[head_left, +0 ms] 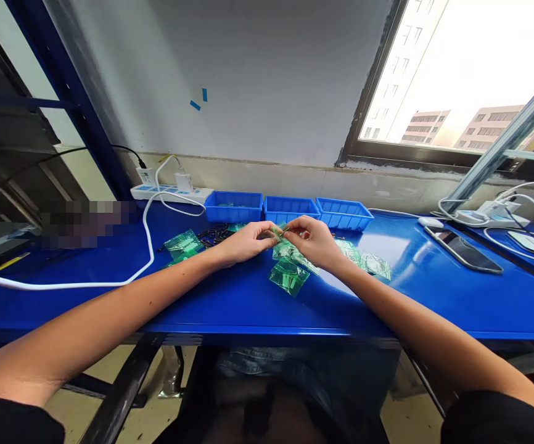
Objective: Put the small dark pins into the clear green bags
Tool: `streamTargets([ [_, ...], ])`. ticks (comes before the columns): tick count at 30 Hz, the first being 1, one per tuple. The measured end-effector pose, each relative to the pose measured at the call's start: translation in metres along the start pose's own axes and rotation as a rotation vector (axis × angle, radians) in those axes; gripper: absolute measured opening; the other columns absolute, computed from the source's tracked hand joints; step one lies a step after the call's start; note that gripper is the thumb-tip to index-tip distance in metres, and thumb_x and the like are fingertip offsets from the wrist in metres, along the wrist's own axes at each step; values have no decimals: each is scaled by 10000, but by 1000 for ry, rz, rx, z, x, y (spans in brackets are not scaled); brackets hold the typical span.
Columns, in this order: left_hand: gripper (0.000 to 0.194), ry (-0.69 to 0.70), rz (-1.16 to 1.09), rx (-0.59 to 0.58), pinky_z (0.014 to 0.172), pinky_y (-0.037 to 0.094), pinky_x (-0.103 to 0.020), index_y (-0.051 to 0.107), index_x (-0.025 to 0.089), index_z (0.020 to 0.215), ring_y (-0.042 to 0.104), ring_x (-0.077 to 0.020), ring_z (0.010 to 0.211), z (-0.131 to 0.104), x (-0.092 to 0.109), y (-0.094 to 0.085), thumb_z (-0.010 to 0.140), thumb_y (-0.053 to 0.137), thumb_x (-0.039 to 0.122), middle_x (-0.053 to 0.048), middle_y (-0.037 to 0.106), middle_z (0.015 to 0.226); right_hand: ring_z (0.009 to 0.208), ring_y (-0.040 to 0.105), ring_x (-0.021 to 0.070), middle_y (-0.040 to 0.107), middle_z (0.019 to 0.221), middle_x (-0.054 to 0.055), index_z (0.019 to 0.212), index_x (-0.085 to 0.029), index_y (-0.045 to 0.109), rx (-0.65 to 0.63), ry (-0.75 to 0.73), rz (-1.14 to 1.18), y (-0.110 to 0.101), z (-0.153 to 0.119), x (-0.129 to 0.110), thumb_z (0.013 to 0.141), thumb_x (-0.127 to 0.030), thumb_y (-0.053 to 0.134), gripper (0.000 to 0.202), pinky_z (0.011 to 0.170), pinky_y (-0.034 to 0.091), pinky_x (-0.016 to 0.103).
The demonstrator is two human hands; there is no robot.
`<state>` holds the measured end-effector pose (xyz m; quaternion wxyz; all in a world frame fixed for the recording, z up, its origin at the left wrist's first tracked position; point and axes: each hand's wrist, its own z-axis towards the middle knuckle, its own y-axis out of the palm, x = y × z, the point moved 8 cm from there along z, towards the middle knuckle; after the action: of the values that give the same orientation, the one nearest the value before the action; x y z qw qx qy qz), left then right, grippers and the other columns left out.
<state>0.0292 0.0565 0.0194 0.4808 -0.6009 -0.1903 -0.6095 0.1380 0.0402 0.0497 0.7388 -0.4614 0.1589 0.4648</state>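
Observation:
Both hands meet over the middle of the blue table, fingertips pinched close together. My left hand (247, 242) and my right hand (312, 240) grip a small green plastic bag (280, 229) between thumbs and forefingers; most of it is hidden by the fingers. Just below them lie more green bags (290, 275) with pale, slim pieces inside. Another heap of green bags (184, 245) rests left of my left hand, beside a pile of dark screw-like pieces (214, 235). To the right of my right hand are further filled bags (373, 264).
Three blue bins (234, 206) stand in a row along the wall. A white power strip (169, 192) with plugged-in chargers sits at the back left, its thick white cable (149, 246) crossing the table. At the right lie a phone (464, 248) and a second power strip (493, 216).

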Motion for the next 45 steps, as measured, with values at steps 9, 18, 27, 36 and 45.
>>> streamTargets([
  [9,173,53,7,73,646,366,-239,590,134,829,469,-101,654,-2,6,-4,723,589,271,19,546,698,574,549,104,641,647,8,701,-171,614,79,-64,-58,-9,-3,-17,732,-169,569,54,563,433,246],
  [18,222,94,45,111,671,408,-265,603,135,858,496,-122,693,-7,13,-4,725,572,310,-8,577,746,580,560,110,626,615,-10,769,-185,612,175,-79,-46,-16,-6,-18,719,-191,584,57,574,444,250],
  [27,179,101,69,104,692,437,-269,609,131,861,538,-132,724,-9,11,1,764,545,268,-19,618,771,551,519,93,617,616,-7,733,-171,611,112,3,3,-7,-6,-13,694,-174,606,39,544,420,241],
  [36,218,150,52,139,607,417,-240,579,135,817,530,-125,693,-15,24,2,788,549,349,-22,614,761,547,465,87,586,608,-13,645,-180,575,163,-111,-21,-12,-13,-31,738,-198,584,95,518,367,240],
  [45,217,252,73,156,609,427,-240,552,160,773,530,-127,691,-23,39,4,807,548,375,-17,593,730,552,448,95,533,588,-22,610,-199,535,247,-357,-105,-20,-26,-56,770,-158,567,168,526,365,252],
])
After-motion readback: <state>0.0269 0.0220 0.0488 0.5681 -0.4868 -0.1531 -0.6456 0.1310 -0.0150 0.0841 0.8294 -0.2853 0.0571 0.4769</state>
